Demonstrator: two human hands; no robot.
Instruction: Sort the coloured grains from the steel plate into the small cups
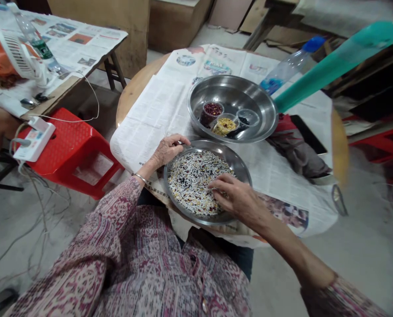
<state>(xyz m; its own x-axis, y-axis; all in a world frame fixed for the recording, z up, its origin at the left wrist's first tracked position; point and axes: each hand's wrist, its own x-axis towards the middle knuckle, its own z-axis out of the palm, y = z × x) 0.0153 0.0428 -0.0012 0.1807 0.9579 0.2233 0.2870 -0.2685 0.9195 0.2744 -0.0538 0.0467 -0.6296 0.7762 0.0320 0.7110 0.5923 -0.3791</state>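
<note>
A round metal plate (240, 166) lies near the table's front edge, spread with mixed grains (189, 182), mostly white with black, yellow and dark red ones among them. At its left rim is my left hand (167, 152), fingers bent over the edge and gripping it. Over the right part of the grains, my right hand (231, 196) has its fingertips drawn together at the surface; whatever is between them is too small to name. Behind the plate stands a metal basin (192, 110) with small clear cups of dark red grains (212, 109), yellow grains (225, 126) and black grains (245, 119).
Newspaper (159, 105) covers the round table. A plastic bottle (288, 66), a long green tube (335, 66) and a grey cloth bag (297, 149) are at the right. Leftward are a red stool (74, 154), a power strip (34, 140), trailing cords and a white fan (18, 53).
</note>
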